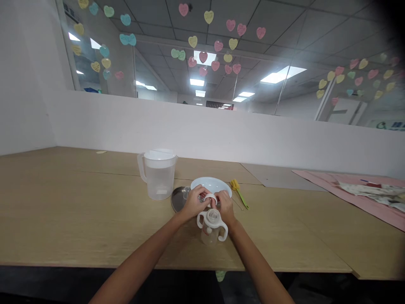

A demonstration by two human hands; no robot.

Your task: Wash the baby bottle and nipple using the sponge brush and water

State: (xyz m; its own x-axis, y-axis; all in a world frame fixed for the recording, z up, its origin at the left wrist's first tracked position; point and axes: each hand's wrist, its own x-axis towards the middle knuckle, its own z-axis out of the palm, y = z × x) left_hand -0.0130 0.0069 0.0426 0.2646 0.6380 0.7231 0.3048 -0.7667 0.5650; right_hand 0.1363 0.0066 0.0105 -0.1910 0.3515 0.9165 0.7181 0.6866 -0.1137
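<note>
Behind the desk (110, 211) runs a low white wall (190, 126), topped by glass dotted with heart-shaped notes (209, 17) in pink, yellow, green and blue. And at the centre, both hands are busy: the left hand (196, 202) and the right hand (224, 206) close in from either side on a small white ring (210, 197), fingers curled, gripping it between them. Just below the ring, on the near side, stands the clear bottle (209, 234), upright on the desk, a white handle out to each side. Beyond the hands sits a white bowl (211, 184), with a round metal tray (177, 200) to its left, partly covered by the left hand. Further left, a translucent pitcher (160, 179) stands upright, and over on the bowl's right lies a yellow-headed brush (239, 193) with a green handle. At far right, a pink cloth (348, 195) spreads out, items on top.
</note>
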